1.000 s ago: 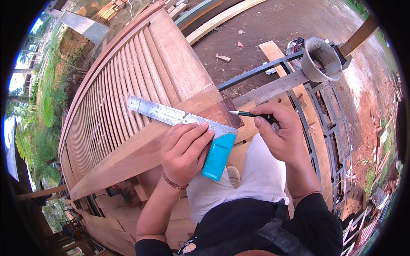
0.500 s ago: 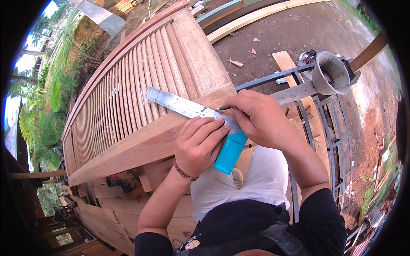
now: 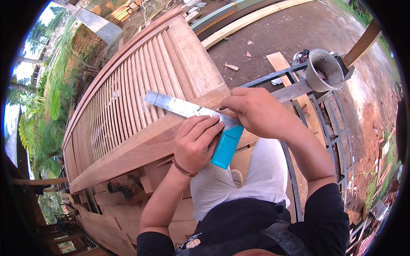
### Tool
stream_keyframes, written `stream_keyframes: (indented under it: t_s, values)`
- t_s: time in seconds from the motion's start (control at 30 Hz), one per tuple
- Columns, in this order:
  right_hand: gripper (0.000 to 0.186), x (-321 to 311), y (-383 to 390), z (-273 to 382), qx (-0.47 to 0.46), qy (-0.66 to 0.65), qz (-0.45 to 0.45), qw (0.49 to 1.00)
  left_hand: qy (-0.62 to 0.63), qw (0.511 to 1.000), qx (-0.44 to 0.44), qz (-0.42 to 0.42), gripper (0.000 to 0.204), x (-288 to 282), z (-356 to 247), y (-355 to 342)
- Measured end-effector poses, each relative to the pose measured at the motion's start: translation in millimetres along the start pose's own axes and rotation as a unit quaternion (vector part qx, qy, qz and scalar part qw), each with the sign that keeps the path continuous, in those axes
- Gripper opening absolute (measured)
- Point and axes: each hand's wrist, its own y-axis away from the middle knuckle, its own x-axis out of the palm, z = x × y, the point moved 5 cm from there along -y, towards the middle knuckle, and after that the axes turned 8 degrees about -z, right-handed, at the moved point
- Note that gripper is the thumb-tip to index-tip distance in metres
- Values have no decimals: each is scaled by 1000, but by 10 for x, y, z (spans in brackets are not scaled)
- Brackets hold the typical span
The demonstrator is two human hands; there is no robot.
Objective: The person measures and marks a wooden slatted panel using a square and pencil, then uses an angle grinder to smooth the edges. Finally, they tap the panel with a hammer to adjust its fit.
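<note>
A steel try square [image 3: 168, 102] with a teal handle [image 3: 227, 145] lies across the near rail [image 3: 111, 166] of a wooden louvred panel [image 3: 139, 77], its blade reaching over the slats. My left hand [image 3: 196, 143] grips the square where blade and handle meet, fingertips pressed on the metal. My right hand [image 3: 260, 112] pinches a dark pencil [image 3: 224, 108] at the edge of the blade, near the panel's right end. The pencil is mostly hidden by my fingers.
A grey bucket [image 3: 324, 74] stands at the right on a weathered board beside metal frames [image 3: 335, 132]. Long timbers [image 3: 239, 24] lie beyond on dirt ground. Plants and a slope are at the left. A dark power tool [image 3: 121, 190] sits below the panel among boards.
My right hand has moved left and up, bringing the pencil from beside the square down to its blade edge. My left hand still holds the square.
</note>
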Motion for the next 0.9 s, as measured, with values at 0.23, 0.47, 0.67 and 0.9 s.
stream_keyframes:
  t_s: [0.23,0.47,0.67,0.9]
  values:
    - [14,-199,41,80,-13,72,99,992,-5,1000,6,-3,30,-1,-10,-11]
    - [24,-403,229,146,-15,131,158,979,9,1000,2,-2,27,-4,-36,-35]
    - [24,-437,264,140,5,81,21,997,0,1000,11,-11,30,-19,-8,1]
    - [24,-102,119,29,19,3,-44,999,2,1000,11,-10,30,-2,0,9]
